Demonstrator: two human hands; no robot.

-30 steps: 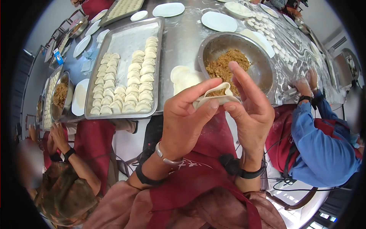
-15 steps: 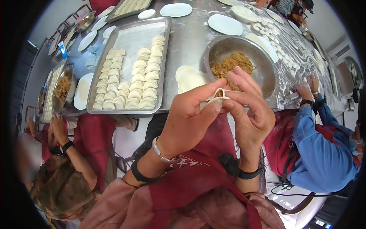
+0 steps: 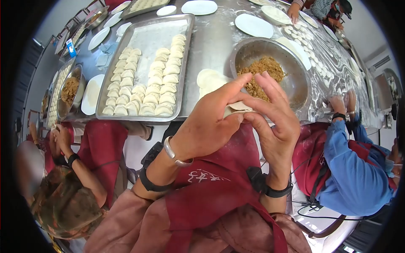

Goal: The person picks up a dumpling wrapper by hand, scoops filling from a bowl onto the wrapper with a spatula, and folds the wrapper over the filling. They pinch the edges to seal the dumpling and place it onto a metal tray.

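Observation:
Between my two hands is a dumpling (image 3: 237,108), its wrapper folded over and its edge pinched by fingers of both hands. My left hand (image 3: 206,120) grips it from the left, thumb in front. On the other side, my right hand (image 3: 276,118) pinches the right end with thumb and index finger, the other fingers raised. Just beyond my hands stands a metal bowl (image 3: 296,84) of brown minced filling (image 3: 265,69). Flat round wrappers (image 3: 209,81) lie left of the bowl, partly hidden by my left hand. To the left, a metal tray (image 3: 140,39) holds rows of folded dumplings (image 3: 165,80).
White plates (image 3: 254,25) lie across the steel table (image 3: 215,46). Small dough pieces (image 3: 310,50) are scattered on the floured right side. A co-worker in blue sleeves (image 3: 354,173) sits at right, another person (image 3: 69,198) at left beside a second bowl of filling (image 3: 70,90).
The dumpling's opening has narrowed as my fingers pressed its edge together, and it has tilted. At the far right of the table, a person's hand has come down near the dough pieces.

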